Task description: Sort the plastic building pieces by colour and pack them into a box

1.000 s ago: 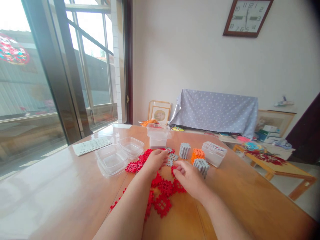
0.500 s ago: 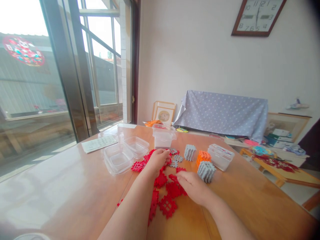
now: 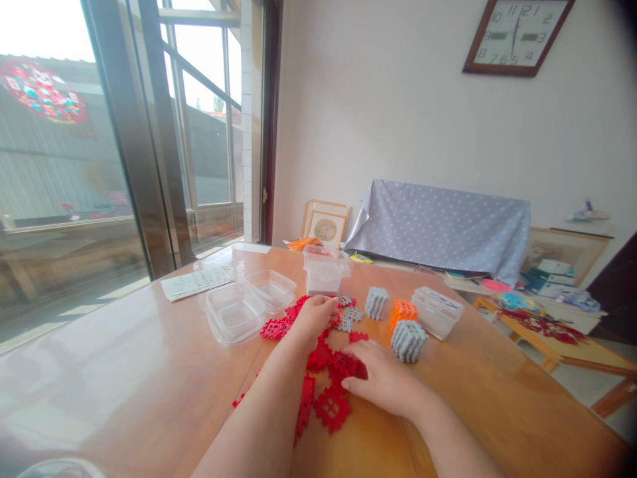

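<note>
Left of the orange stack (image 3: pixel 404 312), red tiles (image 3: pixel 319 358) are reached by the half-spread, empty right hand (image 3: pixel 382 376); left hand (image 3: pixel 315 320) curled, grip unclear.

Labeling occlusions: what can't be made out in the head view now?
All head view:
Left hand: what it holds, if anything, hidden by its back.
One red piece: partly behind left forearm.
Paper: writing too small, blurred.
Clear object: cut by bottom edge.
Clock: cut by top edge.
</note>
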{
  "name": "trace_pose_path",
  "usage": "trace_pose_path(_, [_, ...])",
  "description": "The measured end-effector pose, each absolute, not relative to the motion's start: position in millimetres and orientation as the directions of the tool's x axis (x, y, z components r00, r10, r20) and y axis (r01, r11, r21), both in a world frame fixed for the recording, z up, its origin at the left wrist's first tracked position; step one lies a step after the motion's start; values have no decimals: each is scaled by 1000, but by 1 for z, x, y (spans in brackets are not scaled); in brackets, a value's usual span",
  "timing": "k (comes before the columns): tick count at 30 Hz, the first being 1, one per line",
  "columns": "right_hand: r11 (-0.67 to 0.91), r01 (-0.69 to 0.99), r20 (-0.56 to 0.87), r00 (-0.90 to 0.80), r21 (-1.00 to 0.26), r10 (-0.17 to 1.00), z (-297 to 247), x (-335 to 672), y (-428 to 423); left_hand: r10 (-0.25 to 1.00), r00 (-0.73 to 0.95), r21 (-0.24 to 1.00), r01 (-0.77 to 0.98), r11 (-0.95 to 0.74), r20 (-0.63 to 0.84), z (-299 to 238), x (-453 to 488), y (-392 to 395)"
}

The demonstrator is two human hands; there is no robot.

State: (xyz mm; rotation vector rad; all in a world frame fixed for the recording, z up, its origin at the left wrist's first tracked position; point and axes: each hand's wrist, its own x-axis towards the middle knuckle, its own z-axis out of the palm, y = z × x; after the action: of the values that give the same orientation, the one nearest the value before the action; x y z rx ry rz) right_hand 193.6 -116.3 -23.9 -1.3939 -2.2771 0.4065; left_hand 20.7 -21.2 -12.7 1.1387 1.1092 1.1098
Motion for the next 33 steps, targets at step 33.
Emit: trace_pose_path(33, [377,715,326,-217,-588,920,-49,161,-98,986,-153,980,-174,-97,71,-11,17,-17])
